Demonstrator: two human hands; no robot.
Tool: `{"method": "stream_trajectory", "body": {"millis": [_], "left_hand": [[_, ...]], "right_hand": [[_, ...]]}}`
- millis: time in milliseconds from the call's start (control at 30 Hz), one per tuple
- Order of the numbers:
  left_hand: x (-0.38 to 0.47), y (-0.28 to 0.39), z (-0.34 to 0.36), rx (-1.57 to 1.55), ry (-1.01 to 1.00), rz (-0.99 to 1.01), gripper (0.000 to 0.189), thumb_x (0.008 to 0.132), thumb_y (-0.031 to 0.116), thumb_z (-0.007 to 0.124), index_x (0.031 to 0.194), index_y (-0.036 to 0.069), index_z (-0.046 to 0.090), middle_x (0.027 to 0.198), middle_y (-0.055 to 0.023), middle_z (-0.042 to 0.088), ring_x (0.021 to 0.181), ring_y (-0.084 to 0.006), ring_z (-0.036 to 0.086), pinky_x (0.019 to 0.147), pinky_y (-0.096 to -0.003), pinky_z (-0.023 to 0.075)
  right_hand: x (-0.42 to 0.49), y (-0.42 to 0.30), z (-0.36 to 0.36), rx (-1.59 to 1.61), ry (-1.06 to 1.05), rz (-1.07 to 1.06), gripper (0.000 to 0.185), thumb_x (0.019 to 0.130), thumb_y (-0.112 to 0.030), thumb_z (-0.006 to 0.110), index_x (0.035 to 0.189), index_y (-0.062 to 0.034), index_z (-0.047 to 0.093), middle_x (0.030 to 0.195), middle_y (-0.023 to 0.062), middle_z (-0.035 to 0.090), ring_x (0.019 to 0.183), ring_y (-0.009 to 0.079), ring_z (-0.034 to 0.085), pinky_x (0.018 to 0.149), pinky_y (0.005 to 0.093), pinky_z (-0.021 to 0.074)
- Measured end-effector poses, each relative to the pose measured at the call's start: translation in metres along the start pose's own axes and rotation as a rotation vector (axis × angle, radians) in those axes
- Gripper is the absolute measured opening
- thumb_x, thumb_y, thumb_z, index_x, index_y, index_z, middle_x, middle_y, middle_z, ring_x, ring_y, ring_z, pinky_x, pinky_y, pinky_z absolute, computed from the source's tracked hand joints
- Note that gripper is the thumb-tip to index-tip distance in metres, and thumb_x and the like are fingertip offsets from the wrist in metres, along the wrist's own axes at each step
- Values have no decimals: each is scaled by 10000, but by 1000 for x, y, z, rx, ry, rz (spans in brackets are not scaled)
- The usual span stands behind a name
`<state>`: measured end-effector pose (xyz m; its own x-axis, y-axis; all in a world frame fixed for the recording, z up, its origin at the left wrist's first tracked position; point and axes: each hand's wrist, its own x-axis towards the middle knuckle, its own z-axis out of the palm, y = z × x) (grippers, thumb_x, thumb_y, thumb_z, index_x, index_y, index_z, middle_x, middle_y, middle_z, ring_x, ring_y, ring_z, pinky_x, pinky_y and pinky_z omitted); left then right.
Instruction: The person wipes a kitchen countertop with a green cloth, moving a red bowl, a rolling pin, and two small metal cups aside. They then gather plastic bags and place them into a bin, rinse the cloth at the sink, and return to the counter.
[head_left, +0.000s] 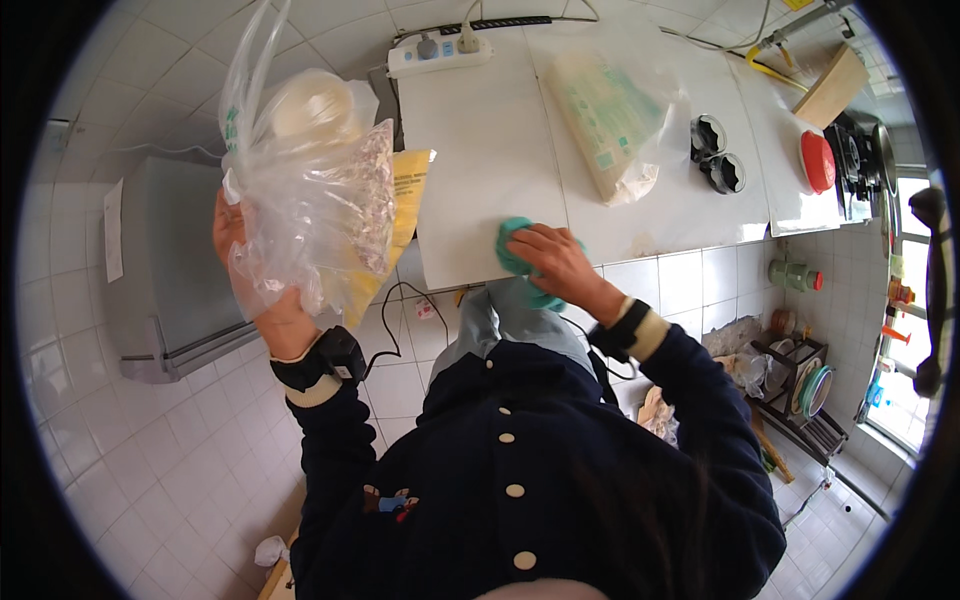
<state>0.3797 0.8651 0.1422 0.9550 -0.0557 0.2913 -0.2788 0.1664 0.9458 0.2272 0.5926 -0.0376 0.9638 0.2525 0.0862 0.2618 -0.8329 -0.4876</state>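
My left hand (259, 262) holds up a clear plastic bag (300, 195) on the left, beside the white countertop (480, 150). A round pale item and a speckled pinkish packet show through the bag, and a yellow packet (412, 187) hangs at its right side. My right hand (551, 262) is closed on a green cloth (514, 246), which lies bunched at the near edge of the countertop. Part of the cloth hangs below my palm. Farther back on the countertop lies a plastic-wrapped package (611, 127) with green print.
A white power strip (442, 56) with plugs stands at the counter's back. To the right are two black-and-clear round holders (724, 174), a red lid (817, 163), a wooden board (831, 86) and a gas stove (855, 165). A grey refrigerator (187, 255) stands at left; a dish rack (795, 382) at lower right.
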Motion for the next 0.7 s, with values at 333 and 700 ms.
{"method": "stream_trajectory", "body": {"millis": [333,700], "left_hand": [[14,-2,37,271,-105,370,278,931,210,505,1109,-4,519,986,-74,583,887,-143,581,782,-277,485],[60,-70,110,-470,-13,-306,164,910,139,471,1022,48,551,922,-73,617,787,-210,629,685,-336,551]], "right_hand": [[14,-14,-2,-108,121,12,390,657,9,583,1025,-123,587,1048,-23,579,898,220,522,703,363,388],[8,7,13,-132,197,51,345,695,-28,582,1016,-154,594,1099,-28,562,924,219,526,702,378,390]]}}
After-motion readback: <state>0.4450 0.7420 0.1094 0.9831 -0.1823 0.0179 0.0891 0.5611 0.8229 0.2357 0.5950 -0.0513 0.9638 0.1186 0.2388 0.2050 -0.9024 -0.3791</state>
